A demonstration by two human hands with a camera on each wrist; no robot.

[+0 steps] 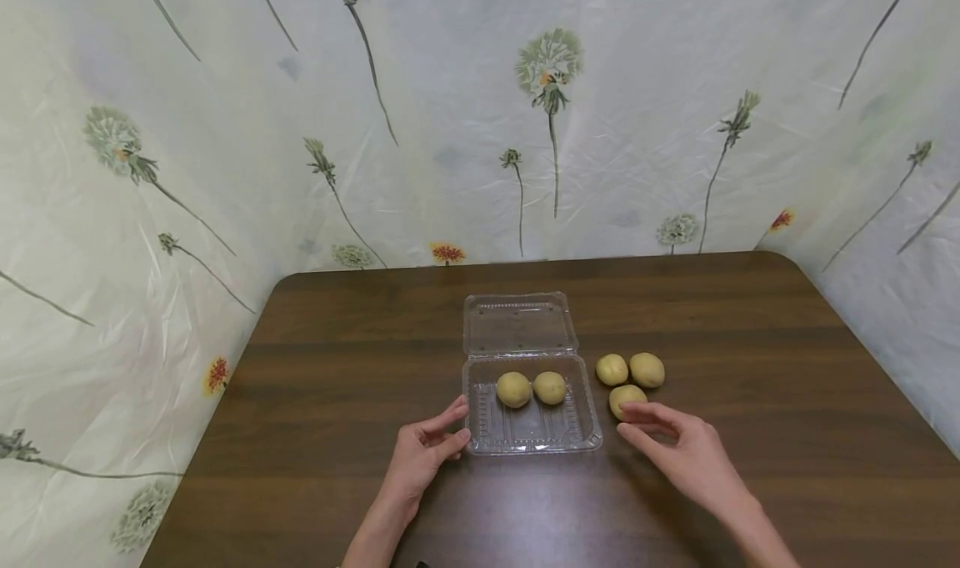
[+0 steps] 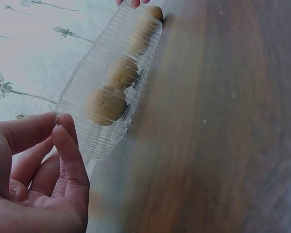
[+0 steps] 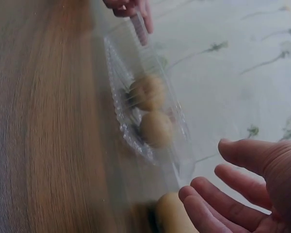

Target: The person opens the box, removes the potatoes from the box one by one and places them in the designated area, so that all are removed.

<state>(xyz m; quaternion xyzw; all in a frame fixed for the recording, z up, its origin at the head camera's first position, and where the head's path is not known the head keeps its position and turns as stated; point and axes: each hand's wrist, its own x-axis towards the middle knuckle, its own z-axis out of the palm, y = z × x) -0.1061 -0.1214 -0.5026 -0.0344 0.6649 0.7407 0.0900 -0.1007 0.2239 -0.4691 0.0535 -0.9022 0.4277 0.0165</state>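
Note:
A clear plastic clamshell container [image 1: 487,443] stands on the table with its lid folded back. Two potatoes lie side by side inside it, a left potato [image 1: 513,389] and a right potato [image 1: 550,388]. At the container's left side, my left hand [image 1: 426,451] pinches the rim between thumb and fingers, as the left wrist view also shows. My right hand [image 1: 686,451] is at the nearest loose potato [image 1: 627,399], thumb and fingers spread apart, fingertips right at its near side. In the right wrist view that potato [image 3: 174,213] is partly hidden behind the fingers.
Two more loose potatoes, a smaller one [image 1: 612,369] and a larger one [image 1: 647,370], lie just behind, right of the container. The dark wooden table [image 1: 337,359] has rounded far corners. A flower-printed sheet [image 1: 450,92] hangs behind it and at both sides.

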